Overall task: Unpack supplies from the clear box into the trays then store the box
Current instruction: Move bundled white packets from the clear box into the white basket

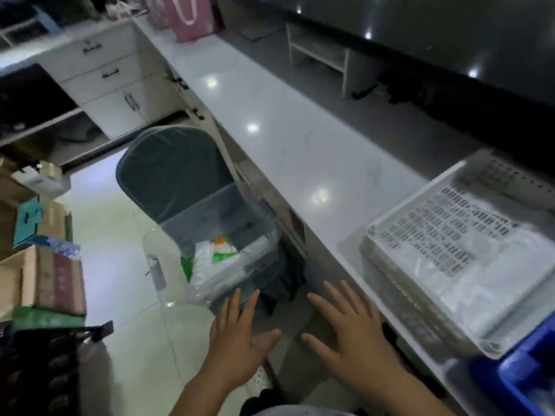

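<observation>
A clear box (258,229) rests on the seat of a chair beside the counter, holding white and green packets (220,250). On the white counter (270,121) at the right stands a white slotted tray (399,223) with clear-wrapped supplies inside. A blue tray (522,376) shows at the bottom right corner. My left hand (240,334) and my right hand (351,328) hover low in front of me, fingers spread, holding nothing, just short of the box.
The grey-backed chair (171,175) with clear legs stands against the counter. Cardboard boxes (45,277) and clutter pile up at the left. White drawers (102,73) line the far wall, and pink bags (186,16) sit at the counter's far end.
</observation>
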A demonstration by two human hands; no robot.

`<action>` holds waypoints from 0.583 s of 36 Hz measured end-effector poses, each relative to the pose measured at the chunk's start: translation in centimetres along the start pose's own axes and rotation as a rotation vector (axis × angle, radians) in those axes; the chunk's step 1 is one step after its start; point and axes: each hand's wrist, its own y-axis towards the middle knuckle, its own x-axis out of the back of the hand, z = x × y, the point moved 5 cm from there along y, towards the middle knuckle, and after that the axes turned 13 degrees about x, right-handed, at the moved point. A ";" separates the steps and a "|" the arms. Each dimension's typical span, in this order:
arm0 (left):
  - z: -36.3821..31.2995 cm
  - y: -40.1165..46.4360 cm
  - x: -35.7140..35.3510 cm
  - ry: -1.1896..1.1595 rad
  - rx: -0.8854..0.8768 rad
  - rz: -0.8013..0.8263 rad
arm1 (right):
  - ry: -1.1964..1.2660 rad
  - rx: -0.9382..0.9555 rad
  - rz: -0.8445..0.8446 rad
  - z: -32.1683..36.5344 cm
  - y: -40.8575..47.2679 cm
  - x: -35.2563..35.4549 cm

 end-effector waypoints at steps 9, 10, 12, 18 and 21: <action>10.5 6.0 4.4 -0.094 0.004 0.030 | -0.035 -0.098 0.151 5.9 8.0 -7.1; 11.9 6.7 4.5 -0.096 0.013 0.033 | -0.040 -0.093 0.152 6.8 9.1 -7.7; 14.5 8.1 4.6 -0.092 0.036 0.053 | -0.041 -0.088 0.163 8.3 11.2 -8.5; 19.9 10.6 3.8 -0.139 0.123 0.226 | -0.059 -0.106 0.210 10.1 14.5 -9.7; 21.3 12.2 3.3 -0.151 0.146 0.289 | -0.100 -0.159 0.242 9.2 16.2 -10.0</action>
